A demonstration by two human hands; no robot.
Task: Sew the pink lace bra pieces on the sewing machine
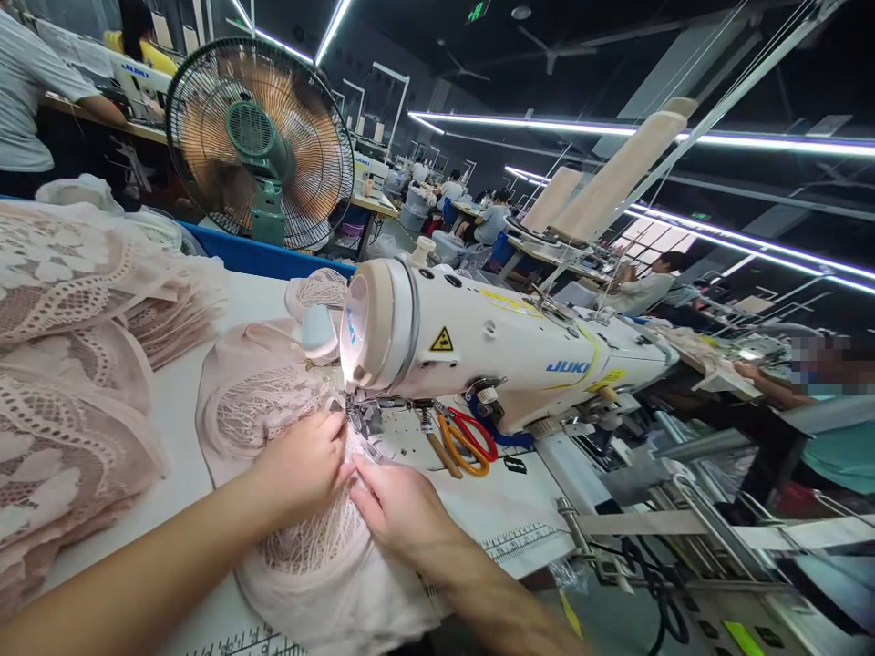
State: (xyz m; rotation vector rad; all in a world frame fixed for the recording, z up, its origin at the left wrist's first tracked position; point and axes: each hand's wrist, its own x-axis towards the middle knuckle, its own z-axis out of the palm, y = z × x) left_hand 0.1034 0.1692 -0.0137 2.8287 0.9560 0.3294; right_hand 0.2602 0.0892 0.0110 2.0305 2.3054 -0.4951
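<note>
A pale pink lace bra [314, 547] lies on the sewing table, its middle under the needle area of a white sewing machine [451, 337]. Close to the presser foot, my left hand [301, 465] has its fingers pinched on the lace, just left of the needle. My right hand [396, 506] grips the same garment in front of the needle, thumb and fingers pressed together. The fingertips of both hands nearly meet. One lace cup [263, 405] spreads flat beyond my left hand. The exact stitch point is hidden by the machine head and my fingers.
Lace pieces [75, 364] are piled at the left. Orange-handled scissors [465, 446], a red-handled tool [482, 428] and a small black blade [515, 465] lie right of the needle. A big fan [260, 146] stands behind the table. Co-workers sit at other machines.
</note>
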